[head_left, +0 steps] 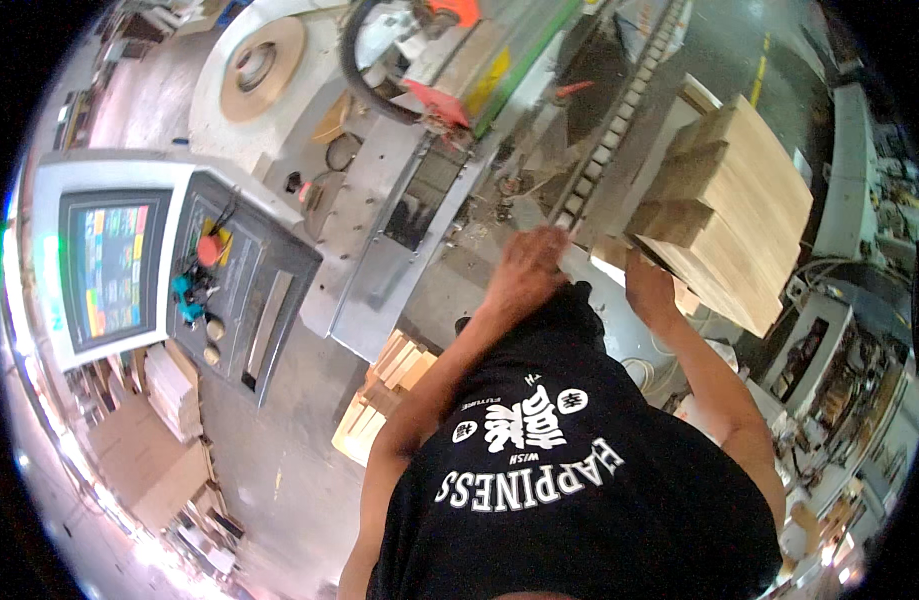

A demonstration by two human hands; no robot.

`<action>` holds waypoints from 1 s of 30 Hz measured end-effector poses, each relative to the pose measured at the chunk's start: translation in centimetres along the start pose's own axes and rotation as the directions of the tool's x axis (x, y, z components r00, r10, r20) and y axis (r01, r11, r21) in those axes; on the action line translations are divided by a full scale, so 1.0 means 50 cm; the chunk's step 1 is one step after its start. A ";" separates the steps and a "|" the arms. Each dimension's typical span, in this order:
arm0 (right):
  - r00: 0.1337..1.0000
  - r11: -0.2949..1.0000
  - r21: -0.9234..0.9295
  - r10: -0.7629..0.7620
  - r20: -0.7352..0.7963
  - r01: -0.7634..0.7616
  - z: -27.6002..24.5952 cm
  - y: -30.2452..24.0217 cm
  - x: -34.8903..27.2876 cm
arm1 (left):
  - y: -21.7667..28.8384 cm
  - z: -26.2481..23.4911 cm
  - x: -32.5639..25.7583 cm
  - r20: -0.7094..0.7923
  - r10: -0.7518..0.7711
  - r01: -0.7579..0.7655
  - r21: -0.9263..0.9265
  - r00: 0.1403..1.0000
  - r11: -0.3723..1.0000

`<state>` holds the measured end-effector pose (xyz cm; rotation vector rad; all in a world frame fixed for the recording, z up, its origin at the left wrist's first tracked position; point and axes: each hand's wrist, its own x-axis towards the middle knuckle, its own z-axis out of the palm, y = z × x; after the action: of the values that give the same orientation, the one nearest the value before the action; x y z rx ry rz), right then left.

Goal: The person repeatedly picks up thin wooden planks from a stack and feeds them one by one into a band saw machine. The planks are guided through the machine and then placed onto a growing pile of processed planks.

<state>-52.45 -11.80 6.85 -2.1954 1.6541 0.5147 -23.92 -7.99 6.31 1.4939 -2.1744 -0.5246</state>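
Curling left hand point(527, 270): showing blurry beside the track point(601, 155); cannot tell if it is pinching.
Right hand point(653, 292): bending its fingers by the near edge of the wood point(734, 210); cannot tell its grip.
Wood: sitting stacked at right.
Wood care: going slowly is likely keeping edges even.

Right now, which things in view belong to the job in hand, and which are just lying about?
Seemingly in the job:
stacked boards, right hand at their lower edge
chain track, left hand close to its near end

Probably just lying about:
teal item on the console
brown sheet, lower left
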 end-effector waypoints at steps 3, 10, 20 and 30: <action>0.942 0.954 0.057 -0.281 -0.181 0.296 -0.053 -0.077 0.011 | 0.032 -0.001 0.009 0.012 0.195 -0.192 0.245 0.981 0.950; 0.892 0.902 -0.020 -0.431 -0.138 0.432 -0.117 -0.271 0.093 | -0.060 -0.050 -0.055 -0.048 -0.101 0.111 0.328 0.994 0.938; 0.872 0.435 0.870 -0.489 0.009 0.234 0.017 -0.469 0.245 | -0.307 -0.070 -0.347 -0.648 -0.558 0.753 0.036 0.518 0.657; 0.846 -0.144 0.988 -0.532 -0.030 -0.056 0.051 -0.738 0.265 | -0.353 -0.132 -0.356 -0.708 -0.529 0.799 0.084 0.468 0.595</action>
<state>-13.71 -12.03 0.26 -0.9159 0.6657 -0.4066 -1.11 2.29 -0.43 2.3705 -1.1002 0.2510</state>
